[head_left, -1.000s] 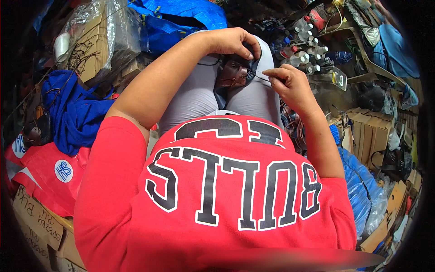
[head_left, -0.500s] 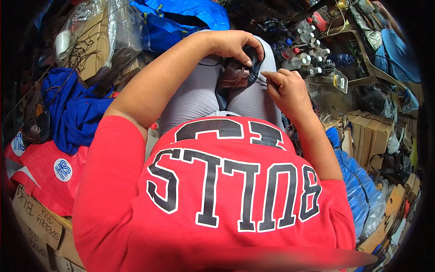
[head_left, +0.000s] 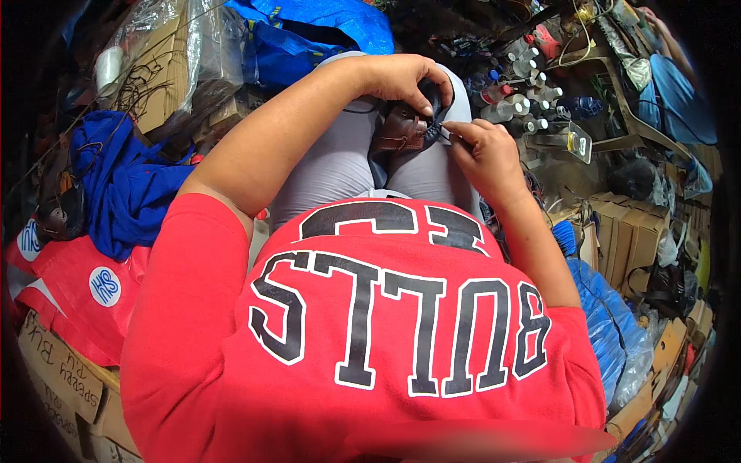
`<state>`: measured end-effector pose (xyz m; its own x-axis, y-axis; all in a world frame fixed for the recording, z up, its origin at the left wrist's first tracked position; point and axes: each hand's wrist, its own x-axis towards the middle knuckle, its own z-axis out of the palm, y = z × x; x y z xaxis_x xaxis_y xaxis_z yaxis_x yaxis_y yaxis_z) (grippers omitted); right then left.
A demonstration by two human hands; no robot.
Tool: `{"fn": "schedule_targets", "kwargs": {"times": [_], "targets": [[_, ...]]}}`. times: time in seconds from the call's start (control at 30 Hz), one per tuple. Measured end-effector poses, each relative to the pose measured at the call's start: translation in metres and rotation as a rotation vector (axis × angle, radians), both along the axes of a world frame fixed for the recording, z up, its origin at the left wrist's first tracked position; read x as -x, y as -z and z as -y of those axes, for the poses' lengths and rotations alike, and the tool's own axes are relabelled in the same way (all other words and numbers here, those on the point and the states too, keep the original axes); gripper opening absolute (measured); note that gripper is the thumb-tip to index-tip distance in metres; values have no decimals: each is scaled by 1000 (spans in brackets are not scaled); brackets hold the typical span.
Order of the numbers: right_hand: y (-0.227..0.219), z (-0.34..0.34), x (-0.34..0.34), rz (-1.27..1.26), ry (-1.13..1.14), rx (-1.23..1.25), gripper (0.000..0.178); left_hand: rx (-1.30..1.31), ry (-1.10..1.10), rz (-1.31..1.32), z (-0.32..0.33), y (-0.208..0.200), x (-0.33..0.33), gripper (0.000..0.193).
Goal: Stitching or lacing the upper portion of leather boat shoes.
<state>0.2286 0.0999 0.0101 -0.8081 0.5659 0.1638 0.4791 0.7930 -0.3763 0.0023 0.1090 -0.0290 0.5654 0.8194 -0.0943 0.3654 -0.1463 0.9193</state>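
A brown leather shoe (head_left: 401, 133) with a dark lining lies across my thighs, in grey trousers (head_left: 328, 158). My left hand (head_left: 413, 83) curls over its far side, thumb pressed on the leather and fingers round the dark edge. Beside the shoe's right edge, my right hand (head_left: 488, 154) is closed in a pinch, fingertips at the dark rim. A small, thin, light-and-dark thing shows at those fingertips, too small to name. The part of the shoe under my left fingers is hidden.
Several plastic bottles (head_left: 513, 104) stand at the far right. A blue bag (head_left: 316, 38) lies ahead of my knees, blue cloth (head_left: 123, 185) and a red bag (head_left: 85, 285) at left. Cardboard boxes (head_left: 629, 235) and a blue plastic sheet (head_left: 606, 320) fill the right side.
My right fingertips have shifted slightly, and the index finger that pointed at the shoe's edge is now bent into a pinch there. My left hand keeps its hold on the shoe.
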Motion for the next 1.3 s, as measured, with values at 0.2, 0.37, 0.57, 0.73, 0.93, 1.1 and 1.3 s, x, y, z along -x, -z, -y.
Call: {"fn": "schedule_targets", "kwargs": {"times": [0.2,0.37,0.57,0.73,0.93,1.1,1.3], "targets": [[7,-24,-13,-24,99,706,25,6,-2,-19,0,-4,-2,34],[25,-45,-18,-11,13,848,26,-3,5,-15,0,1,-3,33],[28,-56,-18,-26,-31,1018,23,-34,-21,-7,4,-1,-3,33],[37,-64,-20,-24,-73,1055,24,-73,-42,-2,4,4,-5,31],[34,-65,-21,-10,-94,1081,24,-121,-69,-24,7,4,-6,31],[33,-64,-22,-16,-85,1105,25,-151,-97,-14,10,5,-7,32],[38,-38,-11,-106,15,925,24,-88,-154,-56,9,6,-5,36]]}}
